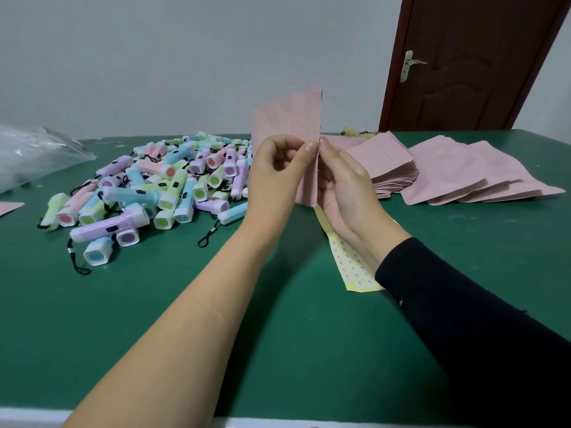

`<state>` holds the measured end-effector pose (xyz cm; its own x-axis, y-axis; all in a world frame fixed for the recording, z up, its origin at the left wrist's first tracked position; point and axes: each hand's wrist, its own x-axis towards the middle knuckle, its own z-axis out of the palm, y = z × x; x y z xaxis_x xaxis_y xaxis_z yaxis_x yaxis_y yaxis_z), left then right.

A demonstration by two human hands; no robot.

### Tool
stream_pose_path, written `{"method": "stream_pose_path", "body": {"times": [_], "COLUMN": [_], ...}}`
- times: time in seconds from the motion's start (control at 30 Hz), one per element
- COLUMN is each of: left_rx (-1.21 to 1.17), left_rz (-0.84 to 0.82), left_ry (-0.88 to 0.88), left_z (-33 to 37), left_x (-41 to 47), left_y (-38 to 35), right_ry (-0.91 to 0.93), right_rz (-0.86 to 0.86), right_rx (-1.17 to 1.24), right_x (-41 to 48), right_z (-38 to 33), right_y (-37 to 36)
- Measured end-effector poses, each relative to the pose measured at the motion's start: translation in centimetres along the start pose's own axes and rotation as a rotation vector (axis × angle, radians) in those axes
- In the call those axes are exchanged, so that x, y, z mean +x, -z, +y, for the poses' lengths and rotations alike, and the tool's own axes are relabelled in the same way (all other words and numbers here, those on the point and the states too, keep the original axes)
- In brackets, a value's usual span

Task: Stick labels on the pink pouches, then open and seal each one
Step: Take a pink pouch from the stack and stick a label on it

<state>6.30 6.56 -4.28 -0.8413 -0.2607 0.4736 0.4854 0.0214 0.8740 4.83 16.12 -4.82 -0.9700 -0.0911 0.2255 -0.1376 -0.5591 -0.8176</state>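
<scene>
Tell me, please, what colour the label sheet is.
Pale yellow, with rows of small labels; the label sheet shows best in the head view.

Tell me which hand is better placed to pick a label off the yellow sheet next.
Right, likely: the right hand sits just above the label sheet, nearer than the left hand; both pinch the pink pouch.

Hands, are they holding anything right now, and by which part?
Both the left hand and right hand pinch one pink pouch, held upright, fingertips meeting on its side edge about midway down.
</scene>
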Motion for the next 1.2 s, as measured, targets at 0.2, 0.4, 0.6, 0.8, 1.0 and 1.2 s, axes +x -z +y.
{"method": "stream_pose_path", "body": {"times": [0.2, 0.4, 0.6, 0.8, 1.0, 1.2], "left_rx": [-0.04, -0.073, -0.077, -0.027, 0.091, 0.432], "left_rz": [-0.079, -0.124, -0.13, -0.112, -0.062, -0.059], "left_ry": [0.0, 0.028, 0.048, 0.03, -0.021, -0.206], "left_z": [-0.14, -0.26, -0.32, -0.5, -0.52, -0.94], "left_x": [0.05, 0.23, 0.26, 0.38, 0.4, 0.51], "left_y": [0.27, 0.5, 0.51, 0.45, 0.19, 0.31], "right_ry": [0.025, 0.059, 0.064, 0.04, 0.06, 0.274], "right_rz": [-0.006, -0.025, -0.03, -0.001, -0.026, 0.058], "right_rx": [-0.002, 0.035, 0.078, 0.083, -0.011, -0.66], "right_x": [0.09, 0.31, 0.29, 0.36, 0.32, 0.24], "right_z": [0.16, 0.23, 0.13, 0.05, 0.43, 0.25], "right_y": [0.17, 0.37, 0.28, 0.1, 0.04, 0.35]}}
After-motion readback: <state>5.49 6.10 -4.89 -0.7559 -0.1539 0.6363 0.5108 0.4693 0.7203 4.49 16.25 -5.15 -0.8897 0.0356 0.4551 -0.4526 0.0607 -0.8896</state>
